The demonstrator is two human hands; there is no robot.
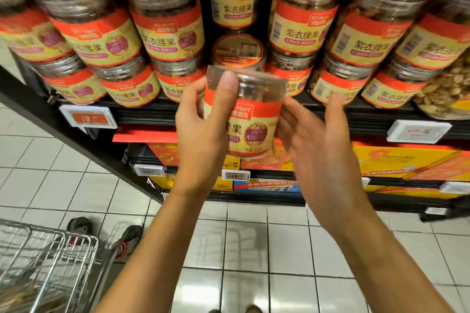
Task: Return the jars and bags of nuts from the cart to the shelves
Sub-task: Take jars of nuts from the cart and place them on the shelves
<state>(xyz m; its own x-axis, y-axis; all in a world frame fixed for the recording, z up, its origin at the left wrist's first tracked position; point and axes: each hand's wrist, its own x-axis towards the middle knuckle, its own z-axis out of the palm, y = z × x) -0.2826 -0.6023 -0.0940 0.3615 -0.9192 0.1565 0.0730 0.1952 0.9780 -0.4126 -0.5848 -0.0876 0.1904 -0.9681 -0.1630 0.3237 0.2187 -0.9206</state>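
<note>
A clear jar of nuts (250,119) with a red and cream label is held up in front of the shelf, in the middle of the view. My left hand (203,124) grips its left side, thumb lying up over the lid edge. My right hand (320,134) is beside the jar's right side with fingers spread and straight, its fingertips at the jar's wall. Behind the jar, the shelf (142,112) carries two stacked rows of the same jars (167,25). A gap in the rows shows a jar (237,49) set further back.
A wire cart (48,267) stands at the bottom left with something brown inside. Price tags (87,118) hang on the shelf edge. Lower shelves hold yellow and red boxes (407,160). A big jar of pale nuts (447,91) sits at the right. White tiled floor lies below.
</note>
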